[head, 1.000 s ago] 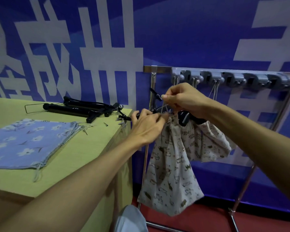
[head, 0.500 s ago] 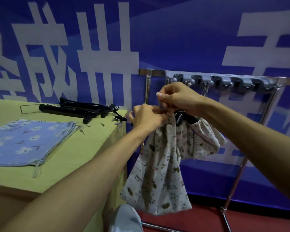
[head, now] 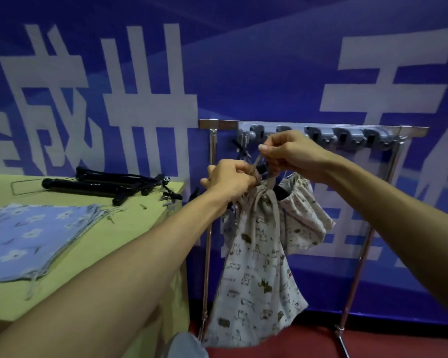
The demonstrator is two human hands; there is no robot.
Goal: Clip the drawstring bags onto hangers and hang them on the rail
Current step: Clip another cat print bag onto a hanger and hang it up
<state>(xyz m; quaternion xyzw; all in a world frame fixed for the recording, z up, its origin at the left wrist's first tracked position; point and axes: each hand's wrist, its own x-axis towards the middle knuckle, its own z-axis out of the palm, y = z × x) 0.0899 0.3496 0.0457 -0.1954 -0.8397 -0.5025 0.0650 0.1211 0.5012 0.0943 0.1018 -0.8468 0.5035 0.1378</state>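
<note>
A cream drawstring bag with small animal prints (head: 254, 275) hangs below my hands in front of the metal rail (head: 308, 124). My left hand (head: 228, 178) is closed around the gathered neck of the bag. My right hand (head: 290, 153) sits a little higher and pinches the bag's drawstring, pulling it up. A black hanger (head: 282, 191) shows between the hands, mostly hidden. A second cream printed bag (head: 305, 215) hangs just behind, to the right. Whether the front bag is clipped I cannot tell.
A yellow-green table (head: 93, 244) stands at the left with a stack of blue flowered bags (head: 29, 236) and a pile of black hangers (head: 106, 183). Grey hook blocks (head: 347, 136) line the rail. The rack's legs (head: 357, 270) stand on a red floor before a blue banner wall.
My right hand has lifted and now pulls the drawstring upward, while the left hand stays at the bag's neck. The bag has swung slightly and the view has shifted.
</note>
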